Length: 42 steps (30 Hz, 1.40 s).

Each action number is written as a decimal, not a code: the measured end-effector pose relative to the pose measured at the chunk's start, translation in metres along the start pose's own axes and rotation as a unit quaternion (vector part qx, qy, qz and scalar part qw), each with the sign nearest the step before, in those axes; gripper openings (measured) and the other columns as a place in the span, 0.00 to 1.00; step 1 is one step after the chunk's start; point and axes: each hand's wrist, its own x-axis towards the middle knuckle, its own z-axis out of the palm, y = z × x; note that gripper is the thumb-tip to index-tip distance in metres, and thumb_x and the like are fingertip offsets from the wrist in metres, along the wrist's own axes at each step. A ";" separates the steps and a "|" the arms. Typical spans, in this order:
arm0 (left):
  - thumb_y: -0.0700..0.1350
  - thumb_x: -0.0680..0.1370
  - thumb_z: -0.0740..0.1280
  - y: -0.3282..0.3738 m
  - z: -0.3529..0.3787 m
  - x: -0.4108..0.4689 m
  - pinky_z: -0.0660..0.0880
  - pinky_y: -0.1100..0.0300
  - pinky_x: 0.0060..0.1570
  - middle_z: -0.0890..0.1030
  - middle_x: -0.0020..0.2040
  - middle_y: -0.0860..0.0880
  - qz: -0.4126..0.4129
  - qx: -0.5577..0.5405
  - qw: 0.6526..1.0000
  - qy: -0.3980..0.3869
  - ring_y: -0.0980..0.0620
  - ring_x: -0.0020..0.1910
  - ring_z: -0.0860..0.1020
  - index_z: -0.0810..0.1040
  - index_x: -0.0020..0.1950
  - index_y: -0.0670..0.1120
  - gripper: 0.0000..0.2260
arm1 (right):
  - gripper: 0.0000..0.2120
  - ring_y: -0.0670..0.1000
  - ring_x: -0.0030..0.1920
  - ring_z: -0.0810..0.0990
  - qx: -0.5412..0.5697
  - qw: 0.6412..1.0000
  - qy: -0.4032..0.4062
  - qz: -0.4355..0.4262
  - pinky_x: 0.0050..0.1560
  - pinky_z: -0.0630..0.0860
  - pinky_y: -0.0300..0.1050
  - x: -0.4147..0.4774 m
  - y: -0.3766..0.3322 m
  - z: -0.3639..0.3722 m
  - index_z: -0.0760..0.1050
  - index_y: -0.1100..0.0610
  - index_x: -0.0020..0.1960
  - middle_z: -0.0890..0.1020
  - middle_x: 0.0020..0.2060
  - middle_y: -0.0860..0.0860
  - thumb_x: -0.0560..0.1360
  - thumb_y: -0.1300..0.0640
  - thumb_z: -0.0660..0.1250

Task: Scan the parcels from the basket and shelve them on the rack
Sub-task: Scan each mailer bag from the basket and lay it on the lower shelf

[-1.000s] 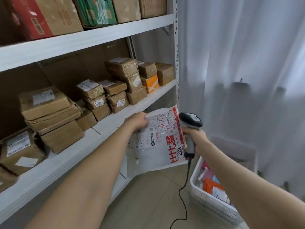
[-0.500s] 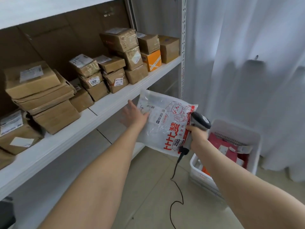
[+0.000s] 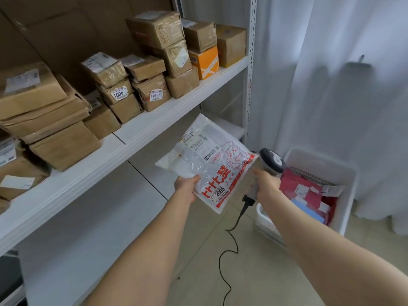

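Observation:
My left hand [image 3: 186, 187] grips the near edge of a white plastic mailer bag [image 3: 207, 162] with red print and a shipping label, held flat in front of the lower shelf. In my right hand [image 3: 266, 184] is the handle of a grey barcode scanner [image 3: 272, 161], its head beside the bag's right edge and its black cable trailing to the floor. A white basket [image 3: 318, 160] on the floor at right holds red and blue parcels. The white metal rack [image 3: 136, 138] fills the left side.
The rack's middle shelf carries several brown cardboard boxes [image 3: 152, 60] and one orange box [image 3: 205, 62]. The lower shelf board [image 3: 92, 217] beneath it is bare where visible. A white curtain [image 3: 331, 62] hangs behind the basket. The floor is beige tile.
The bag came down from the middle shelf's edge to the lower shelf's level and now lies flatter. My left hand shifted from its top to its near edge. The view tilted downward.

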 end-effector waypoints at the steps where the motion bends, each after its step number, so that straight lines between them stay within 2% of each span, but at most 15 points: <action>1: 0.32 0.73 0.70 -0.003 -0.008 0.005 0.79 0.45 0.51 0.81 0.52 0.42 0.013 0.027 0.999 0.029 0.42 0.48 0.81 0.75 0.46 0.44 0.09 | 0.11 0.58 0.54 0.80 -0.023 1.000 0.006 -0.007 0.61 0.76 0.57 0.003 0.002 0.001 0.70 0.54 0.42 0.80 0.44 0.54 0.74 0.64 0.70; 3: 0.33 0.74 0.70 -0.007 -0.022 0.009 0.79 0.46 0.50 0.81 0.53 0.41 0.024 0.075 0.995 0.066 0.42 0.47 0.81 0.73 0.44 0.44 0.08 | 0.09 0.59 0.53 0.79 -0.055 0.998 -0.005 -0.003 0.61 0.76 0.58 0.005 0.010 0.005 0.72 0.55 0.43 0.80 0.46 0.56 0.73 0.65 0.70; 6: 0.33 0.75 0.69 -0.007 -0.036 0.009 0.79 0.46 0.51 0.81 0.54 0.40 0.006 0.092 0.994 0.065 0.41 0.48 0.81 0.73 0.45 0.43 0.07 | 0.10 0.55 0.43 0.78 -0.112 0.992 -0.048 0.017 0.51 0.76 0.53 0.002 0.023 0.016 0.74 0.58 0.51 0.79 0.42 0.54 0.72 0.63 0.72; 10: 0.33 0.77 0.66 0.009 -0.053 0.003 0.75 0.40 0.57 0.80 0.58 0.39 -0.020 0.095 0.995 -0.003 0.40 0.54 0.80 0.73 0.61 0.40 0.14 | 0.11 0.53 0.41 0.79 -0.142 0.986 -0.083 0.017 0.41 0.74 0.48 -0.002 0.036 0.032 0.73 0.55 0.48 0.79 0.41 0.52 0.72 0.62 0.73; 12: 0.34 0.78 0.65 0.019 -0.060 0.000 0.75 0.40 0.57 0.80 0.58 0.40 -0.011 0.102 0.995 -0.019 0.40 0.55 0.80 0.72 0.64 0.42 0.15 | 0.11 0.55 0.44 0.80 -0.147 0.986 -0.078 0.009 0.40 0.75 0.46 -0.003 0.039 0.037 0.73 0.55 0.49 0.80 0.44 0.54 0.72 0.62 0.73; 17: 0.34 0.76 0.68 0.027 -0.074 0.000 0.76 0.42 0.56 0.80 0.57 0.41 0.011 0.104 0.994 0.027 0.41 0.53 0.81 0.73 0.62 0.40 0.15 | 0.15 0.56 0.45 0.78 -0.170 0.980 -0.104 0.005 0.51 0.77 0.53 -0.011 0.038 0.051 0.72 0.58 0.54 0.79 0.44 0.56 0.71 0.62 0.74; 21: 0.34 0.77 0.66 0.004 -0.092 0.009 0.78 0.46 0.53 0.80 0.56 0.41 -0.005 0.117 0.989 0.085 0.41 0.51 0.81 0.72 0.59 0.39 0.11 | 0.11 0.52 0.37 0.74 -0.193 0.971 -0.143 0.016 0.45 0.73 0.50 -0.017 0.053 0.062 0.72 0.58 0.49 0.75 0.38 0.53 0.72 0.64 0.72; 23: 0.34 0.77 0.66 -0.008 -0.104 0.016 0.78 0.49 0.46 0.79 0.51 0.42 -0.007 0.109 0.988 0.112 0.42 0.45 0.81 0.70 0.54 0.40 0.09 | 0.09 0.53 0.37 0.76 -0.202 0.966 -0.157 0.025 0.40 0.74 0.48 -0.022 0.067 0.068 0.73 0.59 0.46 0.77 0.37 0.53 0.72 0.65 0.72; 24: 0.35 0.77 0.66 -0.014 -0.110 0.019 0.78 0.50 0.44 0.79 0.50 0.42 -0.007 0.108 0.986 0.124 0.43 0.43 0.80 0.69 0.53 0.40 0.08 | 0.08 0.54 0.40 0.78 -0.211 0.963 -0.165 0.027 0.41 0.77 0.49 -0.024 0.076 0.071 0.73 0.59 0.47 0.78 0.39 0.54 0.73 0.65 0.72; 26: 0.35 0.77 0.66 -0.024 -0.126 0.025 0.78 0.50 0.43 0.79 0.49 0.42 -0.008 0.117 0.982 0.148 0.43 0.42 0.80 0.70 0.53 0.41 0.08 | 0.08 0.56 0.45 0.78 -0.230 0.955 -0.185 0.033 0.50 0.77 0.53 -0.028 0.096 0.077 0.74 0.59 0.47 0.78 0.42 0.55 0.73 0.65 0.72; 30: 0.35 0.77 0.64 -0.045 -0.169 0.039 0.77 0.52 0.37 0.79 0.47 0.42 -0.009 0.115 0.975 0.189 0.42 0.40 0.80 0.71 0.53 0.42 0.07 | 0.10 0.50 0.38 0.74 -0.245 0.947 -0.205 0.039 0.46 0.73 0.49 -0.036 0.144 0.093 0.72 0.55 0.40 0.76 0.38 0.51 0.73 0.66 0.71; 33: 0.35 0.78 0.63 -0.060 -0.214 0.053 0.75 0.57 0.32 0.79 0.47 0.42 -0.005 0.121 0.967 0.222 0.45 0.37 0.79 0.72 0.53 0.43 0.06 | 0.08 0.52 0.43 0.74 -0.247 0.945 -0.211 0.049 0.51 0.71 0.49 -0.041 0.186 0.107 0.73 0.57 0.45 0.75 0.38 0.50 0.73 0.66 0.71; 35: 0.37 0.78 0.62 -0.069 -0.249 0.066 0.74 0.58 0.31 0.80 0.47 0.42 -0.005 0.128 0.963 0.239 0.45 0.36 0.78 0.73 0.53 0.42 0.05 | 0.10 0.53 0.43 0.74 -0.255 0.942 -0.211 0.055 0.50 0.70 0.48 -0.045 0.219 0.120 0.73 0.58 0.50 0.76 0.38 0.50 0.73 0.66 0.72; 39: 0.39 0.78 0.62 -0.087 -0.326 0.099 0.80 0.50 0.42 0.81 0.49 0.40 -0.020 0.132 0.956 0.262 0.42 0.43 0.81 0.74 0.57 0.41 0.08 | 0.11 0.52 0.41 0.75 -0.266 0.941 -0.200 0.064 0.48 0.70 0.46 -0.056 0.295 0.159 0.74 0.58 0.51 0.76 0.38 0.50 0.73 0.64 0.73; 42: 0.41 0.78 0.63 -0.098 -0.387 0.128 0.79 0.53 0.38 0.81 0.48 0.40 -0.037 0.138 0.949 0.281 0.44 0.39 0.81 0.74 0.55 0.42 0.07 | 0.10 0.49 0.38 0.77 -0.253 0.945 -0.194 0.078 0.41 0.74 0.42 -0.066 0.357 0.195 0.76 0.61 0.51 0.78 0.38 0.51 0.72 0.65 0.73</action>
